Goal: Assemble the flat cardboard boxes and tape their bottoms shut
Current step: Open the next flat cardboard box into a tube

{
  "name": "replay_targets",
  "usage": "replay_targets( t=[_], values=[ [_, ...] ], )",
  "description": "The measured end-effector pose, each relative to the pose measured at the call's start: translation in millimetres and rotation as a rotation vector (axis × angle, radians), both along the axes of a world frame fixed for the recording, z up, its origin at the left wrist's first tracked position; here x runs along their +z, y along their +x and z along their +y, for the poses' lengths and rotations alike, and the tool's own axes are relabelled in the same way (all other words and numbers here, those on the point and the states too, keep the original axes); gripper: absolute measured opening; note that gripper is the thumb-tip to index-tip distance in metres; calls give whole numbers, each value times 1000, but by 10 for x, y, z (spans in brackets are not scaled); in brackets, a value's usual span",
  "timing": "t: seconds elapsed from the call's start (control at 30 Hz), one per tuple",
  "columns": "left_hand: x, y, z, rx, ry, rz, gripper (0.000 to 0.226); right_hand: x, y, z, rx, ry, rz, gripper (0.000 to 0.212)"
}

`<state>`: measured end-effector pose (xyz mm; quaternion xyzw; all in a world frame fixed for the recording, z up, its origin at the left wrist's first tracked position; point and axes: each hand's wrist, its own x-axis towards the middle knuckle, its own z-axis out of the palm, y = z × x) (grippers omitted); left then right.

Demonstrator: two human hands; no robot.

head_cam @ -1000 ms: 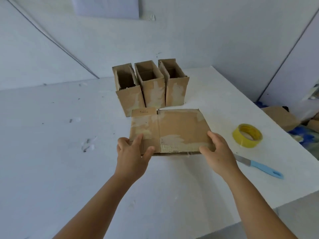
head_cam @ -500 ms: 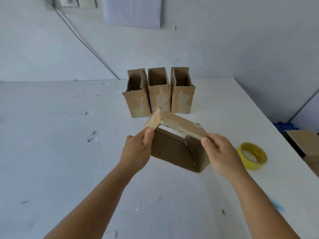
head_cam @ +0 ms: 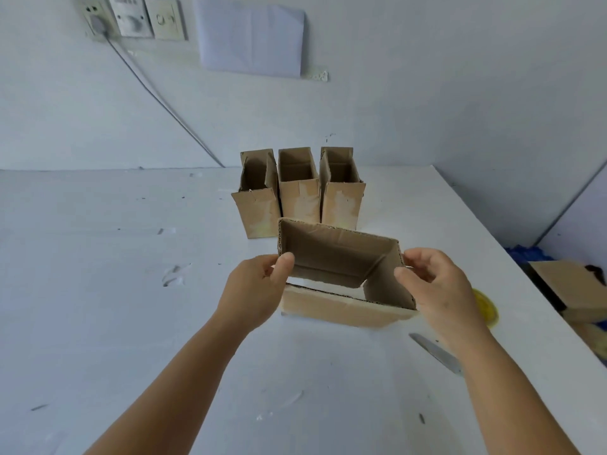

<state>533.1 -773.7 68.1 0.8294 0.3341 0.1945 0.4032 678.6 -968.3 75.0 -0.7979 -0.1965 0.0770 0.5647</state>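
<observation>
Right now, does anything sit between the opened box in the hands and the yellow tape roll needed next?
Only the right hand itself partly hides the tape roll; the table between the opened box and the roll shows nothing else. The knife lies nearer.

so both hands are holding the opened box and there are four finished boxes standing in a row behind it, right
Not quite: the head view shows three standing boxes in the row, not four. The rest holds: the left hand and right hand grip the opened box at its two ends.
</observation>
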Motion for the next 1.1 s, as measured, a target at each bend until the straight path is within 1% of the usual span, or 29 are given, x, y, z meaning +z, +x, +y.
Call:
replay_targets(
  t=[0.07, 0.1, 0.13, 0.2, 0.27, 0.33, 0.37, 0.43, 0.5, 0.57, 0.63, 0.7, 0.77, 0.87, 0.93, 0.97, 1.03, 1.1],
  values=[
    [-42, -5, -21, 29, -31, -25, 40, -44, 3, -26, 11, 36, 35, 18],
    [-52, -12, -34, 29, -41, -50, 38, -63, -3, -42, 36, 57, 60, 19],
    [-61, -21, -43, 4, -40, -76, 35, -87, -11, -57, 76, 76, 78, 21],
    [-83, -43, -72, -117, 28, -117, 26, -124, -50, -78, 186, 80, 73, 23],
    [-137, -60, -86, -218, 89, -134, 33, -149, -84, -73, 260, 60, 55, 26],
    [-195, -68, -74, -220, 118, -129, 52, -185, -84, -58, 266, 40, 55, 39],
    [-219, -72, -67, -209, 130, -143, 60, -200, -80, -47, 248, 45, 56, 42],
    [-260, -84, -56, -205, 194, -197, 59, -232, -57, -23, 198, 87, 54, 36],
    [-285, -99, -48, -206, 282, -223, 51, -255, -27, -6, 170, 120, 52, 24],
    [-324, -107, -20, -200, 361, -220, 46, -258, -2, 14, 176, 130, 50, 15],
    [-369, -108, 13, -231, 441, -205, 43, -241, -3, 46, 216, 117, 35, 12],
    [-380, -112, 45, -262, 445, -184, 40, -238, -12, 91, 243, 92, 23, 9],
    [-362, -110, 81, -251, 382, -154, 39, -263, 3, 141, 230, 92, 18, 7],
    [-327, -56, 135, -190, 260, -182, 37, -306, 46, 238, 154, 90, -27, 16],
    [-324, 30, 173, -156, 182, -231, 45, -338, 89, 314, 87, -12, -107, 28],
    [-335, 75, 203, -138, 158, -230, 53, -344, 108, 358, 69, -80, -144, 38],
    [-361, 156, 275, -128, 165, -172, 77, -334, 131, 443, 69, -163, -207, 60],
    [-355, 211, 348, -180, 170, -93, 94, -323, 172, 508, 97, -252, -300, 74]
  ],
)
